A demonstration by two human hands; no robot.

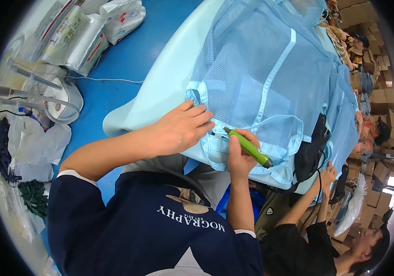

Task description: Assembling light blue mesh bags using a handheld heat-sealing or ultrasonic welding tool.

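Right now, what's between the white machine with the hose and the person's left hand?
In the head view, from white machine to left hand: blue surface, then pale work surface.

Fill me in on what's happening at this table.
A person is working on a light blue mesh item spread over a pale, rounded surface. The right hand grips a green marker, its dark tip near the item's trim. The left hand is at the trim's near edge. A co-worker's hand is close by on the right.

Green marker (251,148), light-blue mesh fabric (240,69)
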